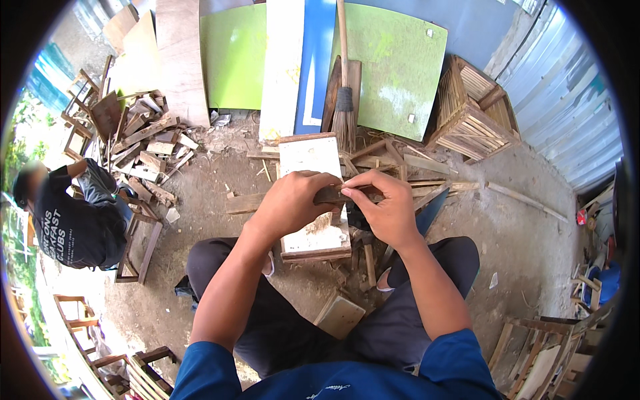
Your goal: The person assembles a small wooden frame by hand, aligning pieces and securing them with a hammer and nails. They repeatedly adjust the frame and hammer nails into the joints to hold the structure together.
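Note:
My left hand is closed over a strip of brown wood, whose end shows past my fingers above a low white-topped bench. At that end, my right hand pinches thumb and forefinger together, close to the left fingertips. Whatever lies in this pinch is too small to make out. A board end sticks out left of my left wrist; whether it belongs to the same strip is hidden by the hand. Pale shavings or dust lie on the bench top between my knees.
Another person sits at the far left beside a wooden frame. Behind them is a heap of wood scraps. A broom leans against panels beyond the bench. A slatted wooden crate stands back right, and a stick lies on the floor.

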`<move>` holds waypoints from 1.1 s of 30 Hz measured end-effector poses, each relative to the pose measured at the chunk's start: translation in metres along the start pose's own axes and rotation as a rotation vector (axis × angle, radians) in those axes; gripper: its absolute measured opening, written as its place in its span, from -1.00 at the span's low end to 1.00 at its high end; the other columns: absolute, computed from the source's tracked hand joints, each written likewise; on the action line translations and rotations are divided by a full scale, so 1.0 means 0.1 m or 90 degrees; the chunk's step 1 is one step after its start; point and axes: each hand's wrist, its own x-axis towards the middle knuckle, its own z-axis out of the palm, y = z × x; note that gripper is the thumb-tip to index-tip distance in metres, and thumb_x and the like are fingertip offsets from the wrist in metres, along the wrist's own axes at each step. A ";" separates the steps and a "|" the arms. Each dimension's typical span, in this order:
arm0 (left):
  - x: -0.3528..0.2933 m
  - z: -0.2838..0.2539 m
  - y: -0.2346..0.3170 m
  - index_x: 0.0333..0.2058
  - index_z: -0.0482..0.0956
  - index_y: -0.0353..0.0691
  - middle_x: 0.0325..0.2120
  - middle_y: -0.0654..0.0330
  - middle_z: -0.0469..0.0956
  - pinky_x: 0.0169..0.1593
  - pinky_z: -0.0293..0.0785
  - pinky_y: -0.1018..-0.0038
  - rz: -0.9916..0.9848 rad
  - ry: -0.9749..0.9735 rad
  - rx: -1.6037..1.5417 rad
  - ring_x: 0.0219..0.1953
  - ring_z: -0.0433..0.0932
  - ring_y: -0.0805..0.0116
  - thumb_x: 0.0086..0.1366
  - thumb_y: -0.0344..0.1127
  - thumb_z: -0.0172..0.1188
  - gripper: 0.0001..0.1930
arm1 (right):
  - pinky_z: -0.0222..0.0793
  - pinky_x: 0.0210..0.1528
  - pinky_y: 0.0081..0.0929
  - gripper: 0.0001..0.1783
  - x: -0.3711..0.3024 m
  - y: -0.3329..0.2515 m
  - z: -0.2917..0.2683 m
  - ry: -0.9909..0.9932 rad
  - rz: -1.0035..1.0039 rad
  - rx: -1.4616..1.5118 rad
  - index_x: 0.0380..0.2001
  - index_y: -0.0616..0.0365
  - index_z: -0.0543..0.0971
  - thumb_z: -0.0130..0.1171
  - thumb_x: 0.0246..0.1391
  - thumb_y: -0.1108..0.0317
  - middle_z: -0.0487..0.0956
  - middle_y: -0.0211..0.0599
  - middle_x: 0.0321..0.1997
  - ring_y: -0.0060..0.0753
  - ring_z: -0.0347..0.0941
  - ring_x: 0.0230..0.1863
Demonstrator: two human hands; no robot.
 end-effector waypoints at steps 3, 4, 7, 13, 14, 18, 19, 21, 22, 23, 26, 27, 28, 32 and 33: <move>0.01 0.01 -0.01 -0.04 0.73 -0.17 -0.23 -0.01 0.76 -0.05 0.66 0.12 0.005 0.008 -0.001 -0.16 0.74 -0.09 0.20 -0.20 0.52 -0.63 | 0.61 -0.09 -0.48 -0.88 0.04 0.02 0.03 0.009 -0.064 -0.051 -0.22 0.29 0.71 0.43 0.17 0.62 0.77 -0.24 -0.24 -0.44 0.73 -0.19; 0.01 0.01 -0.01 -0.05 0.73 -0.18 -0.24 -0.01 0.76 -0.05 0.66 0.12 0.003 0.011 0.000 -0.16 0.74 -0.09 0.20 -0.20 0.51 -0.63 | 0.61 -0.10 -0.46 -0.87 0.05 0.02 0.03 0.015 -0.086 -0.061 -0.23 0.30 0.71 0.44 0.16 0.62 0.77 -0.22 -0.25 -0.41 0.73 -0.19; 0.03 0.02 -0.01 -0.10 0.74 -0.22 -0.30 -0.02 0.75 -0.16 0.66 0.19 0.042 0.035 -0.018 -0.25 0.75 -0.09 0.13 -0.32 0.56 -0.65 | 0.62 -0.09 -0.44 -0.87 0.07 0.04 0.04 0.017 -0.114 -0.073 -0.26 0.30 0.70 0.45 0.13 0.64 0.77 -0.20 -0.23 -0.33 0.74 -0.19; 0.03 0.02 -0.01 -0.11 0.74 -0.23 -0.33 -0.03 0.73 -0.16 0.65 0.15 0.055 0.038 0.002 -0.25 0.72 -0.12 0.12 -0.30 0.56 -0.65 | 0.63 -0.10 -0.40 -0.86 0.07 0.05 0.05 -0.001 -0.129 -0.087 -0.27 0.30 0.68 0.44 0.12 0.66 0.77 -0.18 -0.22 -0.28 0.75 -0.17; 0.03 0.03 -0.01 -0.11 0.74 -0.23 -0.33 -0.04 0.73 -0.15 0.65 0.15 0.049 0.033 -0.002 -0.25 0.72 -0.12 0.12 -0.30 0.56 -0.65 | 0.61 -0.13 -0.38 -0.88 0.08 0.05 0.05 0.002 -0.137 -0.089 -0.27 0.28 0.67 0.43 0.14 0.63 0.74 -0.18 -0.24 -0.24 0.73 -0.20; 0.05 0.01 -0.02 -0.10 0.75 -0.23 -0.31 -0.05 0.73 -0.12 0.64 0.15 0.068 0.021 -0.014 -0.23 0.71 -0.13 0.12 -0.33 0.54 -0.65 | 0.59 -0.19 -0.30 -0.89 0.08 0.07 0.05 0.009 -0.163 -0.091 -0.26 0.24 0.65 0.40 0.17 0.58 0.70 -0.18 -0.26 -0.11 0.69 -0.25; 0.06 -0.01 -0.03 -0.09 0.74 -0.23 -0.30 -0.05 0.73 -0.12 0.64 0.15 0.077 0.015 -0.018 -0.23 0.71 -0.13 0.13 -0.35 0.53 -0.65 | 0.60 -0.19 -0.29 -0.89 0.08 0.07 0.05 0.008 -0.170 -0.095 -0.25 0.24 0.65 0.39 0.17 0.58 0.70 -0.18 -0.25 -0.10 0.69 -0.24; 0.07 -0.06 -0.05 -0.08 0.74 -0.25 -0.27 -0.06 0.74 -0.10 0.64 0.15 0.090 -0.018 -0.051 -0.21 0.71 -0.14 0.14 -0.40 0.50 -0.66 | 0.61 -0.19 -0.26 -0.87 0.08 0.07 0.05 0.001 -0.195 -0.112 -0.23 0.23 0.65 0.38 0.16 0.60 0.70 -0.18 -0.23 -0.07 0.69 -0.23; 0.07 -0.08 -0.05 -0.07 0.74 -0.26 -0.26 -0.06 0.74 -0.09 0.64 0.15 0.105 -0.031 -0.066 -0.20 0.71 -0.14 0.14 -0.42 0.48 -0.66 | 0.62 -0.19 -0.25 -0.85 0.08 0.07 0.06 -0.003 -0.207 -0.120 -0.22 0.22 0.65 0.37 0.16 0.61 0.70 -0.19 -0.22 -0.06 0.69 -0.23; 0.08 -0.10 -0.06 -0.03 0.73 -0.27 -0.23 -0.08 0.74 -0.07 0.64 0.13 0.095 -0.046 -0.073 -0.17 0.71 -0.16 0.15 -0.42 0.46 -0.63 | 0.62 -0.19 -0.24 -0.84 0.08 0.06 0.06 -0.006 -0.210 -0.130 -0.21 0.22 0.65 0.37 0.15 0.61 0.70 -0.19 -0.22 -0.05 0.69 -0.22; 0.10 -0.15 -0.06 0.04 0.72 -0.29 -0.17 -0.12 0.74 -0.01 0.64 0.10 0.093 -0.062 -0.090 -0.11 0.70 -0.19 0.18 -0.42 0.41 -0.59 | 0.63 -0.20 -0.23 -0.82 0.09 0.05 0.06 -0.014 -0.224 -0.153 -0.19 0.21 0.64 0.36 0.14 0.62 0.69 -0.19 -0.21 -0.03 0.70 -0.22; 0.10 -0.16 -0.05 0.03 0.72 -0.29 -0.17 -0.13 0.74 0.00 0.64 0.10 0.095 -0.056 -0.094 -0.11 0.70 -0.19 0.19 -0.42 0.41 -0.61 | 0.64 -0.21 -0.23 -0.82 0.09 0.05 0.05 -0.014 -0.230 -0.158 -0.19 0.21 0.64 0.36 0.14 0.62 0.69 -0.19 -0.21 -0.02 0.70 -0.22; 0.10 -0.17 -0.05 0.02 0.72 -0.30 -0.17 -0.13 0.74 0.00 0.64 0.09 0.103 -0.045 -0.107 -0.10 0.69 -0.20 0.21 -0.41 0.42 -0.62 | 0.64 -0.21 -0.23 -0.81 0.10 0.04 0.05 -0.014 -0.237 -0.164 -0.19 0.21 0.64 0.36 0.14 0.62 0.69 -0.19 -0.21 -0.02 0.70 -0.22; 0.12 -0.17 -0.05 0.00 0.74 -0.26 -0.16 -0.07 0.75 -0.02 0.64 0.12 0.096 -0.020 -0.081 -0.10 0.70 -0.18 0.29 -0.37 0.41 -0.69 | 0.64 -0.13 -0.30 -0.81 0.10 0.04 0.02 -0.026 -0.216 -0.183 -0.21 0.29 0.64 0.37 0.13 0.71 0.72 -0.11 -0.17 -0.09 0.72 -0.17; 0.12 -0.17 -0.04 0.00 0.74 -0.25 -0.17 -0.06 0.76 -0.03 0.63 0.14 0.084 -0.024 -0.064 -0.12 0.71 -0.17 0.30 -0.37 0.41 -0.70 | 0.63 -0.14 -0.30 -0.81 0.10 0.05 0.02 -0.024 -0.211 -0.175 -0.21 0.29 0.63 0.37 0.13 0.71 0.72 -0.11 -0.16 -0.09 0.72 -0.17</move>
